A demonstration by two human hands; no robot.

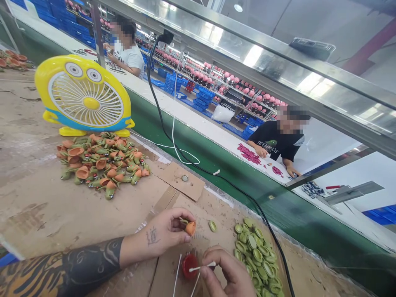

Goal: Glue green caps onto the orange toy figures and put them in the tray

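Observation:
My left hand [161, 234] pinches a small figure piece [191, 228] with an orange cup-shaped end and a bit of green. In my right hand [228, 274], a white cotton swab [202, 267] is held between thumb and fingers, its left tip over a small round red pot [189, 265]. Whether the tip touches the red is hard to see. Thin white sticks [177, 274] rest beside the pot. A single green oval cup [212, 226] lies just beyond my hands. To the right is a heap of similar green oval cups [256, 251].
A heap of orange-and-green figure pieces [102, 161] lies at left before a yellow fan [91, 103]. A cardboard flap [176, 179] carries a bottle cap. A black cable [229, 181] runs down the table's right edge. Two people [275, 140] work across the green-sided conveyor [201, 144].

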